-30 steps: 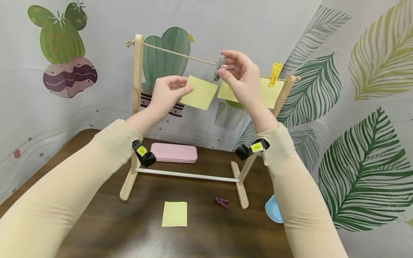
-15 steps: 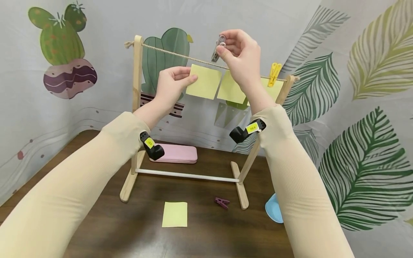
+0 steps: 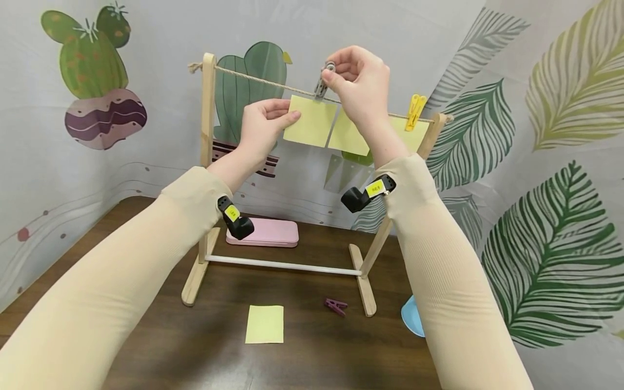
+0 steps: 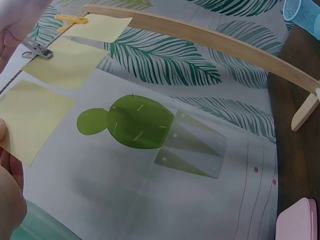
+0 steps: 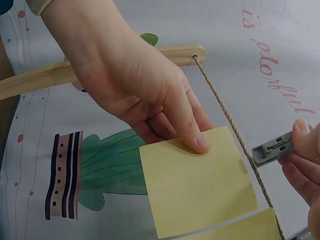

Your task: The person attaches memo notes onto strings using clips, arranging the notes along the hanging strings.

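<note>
Against the printed backdrop [image 3: 166,32], right hand [image 3: 359,81] pinches gray clothespin [image 3: 321,86], slanting tip-down toward yellow note [image 3: 312,123] pinched by left hand [image 3: 263,127].

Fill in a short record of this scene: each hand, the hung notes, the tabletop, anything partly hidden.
Left hand: pinches a yellow note at the rope
Right hand: holds a gray clothespin at the rope
Hung notes: middle note under a second gray clothespin; end note under a yellow clothespin
On table: loose note, purple clothespin, pink case
Partly hidden: blue container, behind the right sleeve
</note>
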`<state>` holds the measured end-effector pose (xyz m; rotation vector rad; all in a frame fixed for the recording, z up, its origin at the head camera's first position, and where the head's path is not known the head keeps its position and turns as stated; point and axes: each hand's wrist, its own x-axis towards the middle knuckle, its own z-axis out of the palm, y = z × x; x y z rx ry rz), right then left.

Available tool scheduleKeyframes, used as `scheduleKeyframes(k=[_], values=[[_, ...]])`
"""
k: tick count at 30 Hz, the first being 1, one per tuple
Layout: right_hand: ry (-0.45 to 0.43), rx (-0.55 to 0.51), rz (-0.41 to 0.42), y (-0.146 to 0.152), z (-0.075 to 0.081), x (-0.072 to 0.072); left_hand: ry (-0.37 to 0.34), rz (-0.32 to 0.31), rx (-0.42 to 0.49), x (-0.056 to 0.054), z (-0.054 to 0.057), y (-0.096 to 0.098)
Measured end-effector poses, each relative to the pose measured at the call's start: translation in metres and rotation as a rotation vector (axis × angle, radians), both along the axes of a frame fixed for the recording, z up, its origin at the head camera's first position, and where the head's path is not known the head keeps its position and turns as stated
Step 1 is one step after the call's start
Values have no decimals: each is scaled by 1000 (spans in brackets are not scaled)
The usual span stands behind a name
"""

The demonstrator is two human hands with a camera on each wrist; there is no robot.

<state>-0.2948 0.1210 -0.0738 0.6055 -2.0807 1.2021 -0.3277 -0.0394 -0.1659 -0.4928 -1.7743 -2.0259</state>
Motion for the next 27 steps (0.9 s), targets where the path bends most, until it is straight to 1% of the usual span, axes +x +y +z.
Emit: scheduleKeyframes(k=[6,14,23,27], values=[[12,1,-18,-2,2,-2,8,18,-14,0,2,1],[-32,26,-30,-2,-1,-6,-3,21,-19,-1,2,4],[-81,84,-51,-4,-4,-9,3,34,-24,-2,1,6],[-98,120,-73,-3,-5,-9,9,30,-23,-1,1,6]])
